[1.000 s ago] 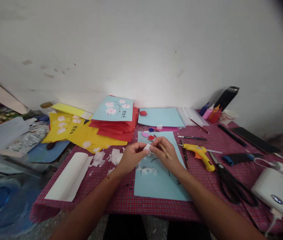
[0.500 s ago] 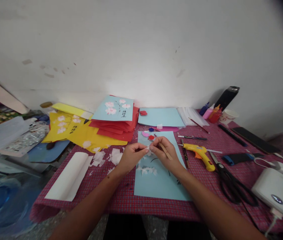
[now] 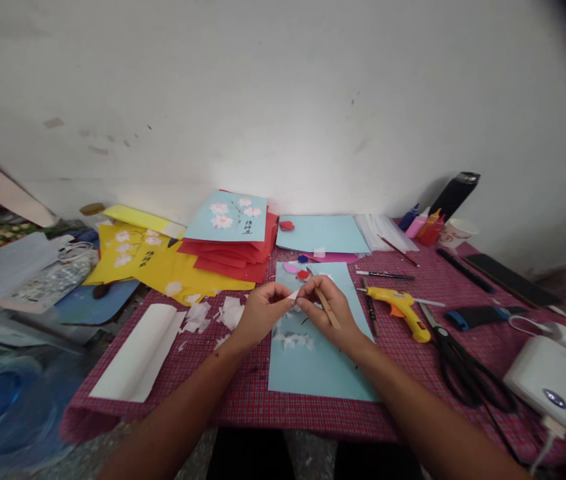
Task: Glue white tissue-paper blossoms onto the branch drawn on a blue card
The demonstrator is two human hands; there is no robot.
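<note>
Above a light blue sheet [image 3: 320,373], my left hand [image 3: 265,313] and my right hand [image 3: 330,310] meet fingertip to fingertip. Both pinch a small piece of white paper [image 3: 293,295], which shows as a thin pointed bit between them. A flat wooden stick [image 3: 327,310] is also held in my right hand, lying across the fingers. Torn white paper petals [image 3: 297,341] sit on the blue sheet under my hands, partly hidden. Near the sheet's top edge are red paint [image 3: 303,275], pink paint [image 3: 291,268] and blue paint [image 3: 303,259]. Loose torn white paper [image 3: 231,313] lies left of my left hand.
A folded white paper [image 3: 135,353] lies at the left. Behind are red sheets [image 3: 235,257] topped by a flower card [image 3: 227,223], and yellow sheets [image 3: 163,267]. To the right lie a yellow glue gun [image 3: 403,310], black scissors [image 3: 463,367] and a white power bank [image 3: 555,383].
The white paper has been turned and folded narrower between my fingertips. My right hand has shifted and tilted slightly, the wooden stick with it. Everything else stays in place.
</note>
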